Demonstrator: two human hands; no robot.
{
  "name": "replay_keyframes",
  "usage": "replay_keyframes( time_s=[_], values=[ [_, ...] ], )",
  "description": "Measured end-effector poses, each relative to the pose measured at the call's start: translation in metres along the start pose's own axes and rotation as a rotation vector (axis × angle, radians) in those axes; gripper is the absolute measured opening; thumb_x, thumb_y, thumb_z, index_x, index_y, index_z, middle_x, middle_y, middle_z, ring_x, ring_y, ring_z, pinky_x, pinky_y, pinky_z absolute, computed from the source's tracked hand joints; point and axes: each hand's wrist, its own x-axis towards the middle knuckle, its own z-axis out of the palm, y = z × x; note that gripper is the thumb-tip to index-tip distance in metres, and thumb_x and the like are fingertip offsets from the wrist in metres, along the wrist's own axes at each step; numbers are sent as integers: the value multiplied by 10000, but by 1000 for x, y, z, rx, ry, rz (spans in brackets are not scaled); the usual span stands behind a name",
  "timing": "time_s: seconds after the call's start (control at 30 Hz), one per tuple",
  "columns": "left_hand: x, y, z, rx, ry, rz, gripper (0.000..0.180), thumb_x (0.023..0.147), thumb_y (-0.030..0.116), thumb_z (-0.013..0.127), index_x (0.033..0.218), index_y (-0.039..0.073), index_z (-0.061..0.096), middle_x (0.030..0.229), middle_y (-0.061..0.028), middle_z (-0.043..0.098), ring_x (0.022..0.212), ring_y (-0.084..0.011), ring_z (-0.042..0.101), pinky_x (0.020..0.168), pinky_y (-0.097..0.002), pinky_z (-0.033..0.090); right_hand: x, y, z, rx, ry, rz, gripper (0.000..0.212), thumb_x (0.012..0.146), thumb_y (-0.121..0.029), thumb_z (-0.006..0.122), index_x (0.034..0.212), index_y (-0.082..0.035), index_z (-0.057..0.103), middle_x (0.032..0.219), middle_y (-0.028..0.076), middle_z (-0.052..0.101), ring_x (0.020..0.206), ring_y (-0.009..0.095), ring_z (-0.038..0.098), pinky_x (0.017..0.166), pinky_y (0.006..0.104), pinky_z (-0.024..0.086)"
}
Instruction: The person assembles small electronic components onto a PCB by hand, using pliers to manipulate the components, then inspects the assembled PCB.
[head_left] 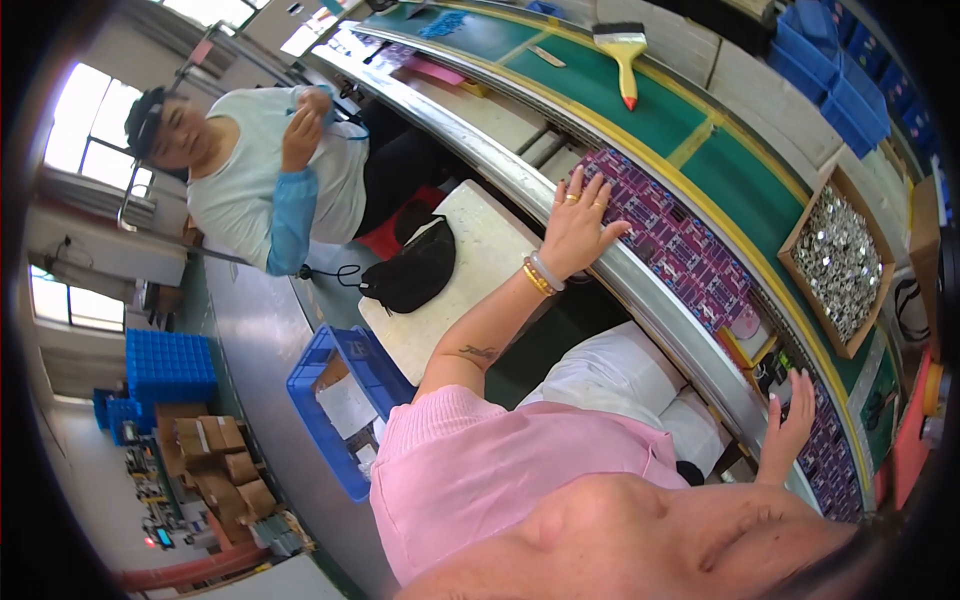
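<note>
My left hand (580,222) lies palm down with its fingers spread, over the edge of a long purple circuit board panel (690,245) on the work line. Rings and bracelets show on that hand and wrist. Further right along the line, my right hand (790,425) is raised with fingers and thumb apart, nothing seen in it. It is beside a second purple circuit board (832,465). Between the two boards are small dark parts (780,372), too small to make out.
A brush (624,62) lies on the green belt (665,110) behind the boards. Further right stands a cardboard box (816,308) of small silvery metal parts. To the left, a person (290,150) sits with hands raised. A black bag (415,268) and blue crate (325,440) are nearby.
</note>
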Motion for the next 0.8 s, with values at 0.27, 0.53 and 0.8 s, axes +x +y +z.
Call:
replay_keyframes(
  time_s=[0.27, 0.53, 0.8],
  values=[
    [0, 6, -11, 10, 56, -37, 589, 862, 435, 508, 1262, 4, 474, 1355, -185, 407, 1308, -398, 265, 1060, -487, 191, -6, -19, 39, 183, 100, -29, 470, 902, -290, 466, 1243, 33, 455, 1312, 152, 459, 1282, 404, 314, 1045, 478, 242],
    [-1, 7, -6, -81, 140, -123, 637, 851, 464, 517, 1307, 27, 436, 1389, -186, 366, 1317, -423, 238, 1060, -490, 172, -17, -12, 40, 105, 88, -87, 381, 916, -251, 422, 1159, 30, 506, 1182, 159, 563, 1209, 400, 400, 1010, 480, 286],
    [0, 6, -3, -118, 244, -150, 608, 872, 459, 488, 1274, 4, 473, 1376, -189, 387, 1314, -427, 244, 1059, -470, 195, -17, -10, 37, 95, 31, -117, 355, 921, -232, 398, 1140, 15, 528, 1163, 149, 572, 1177, 393, 423, 995, 481, 308]
  ],
)
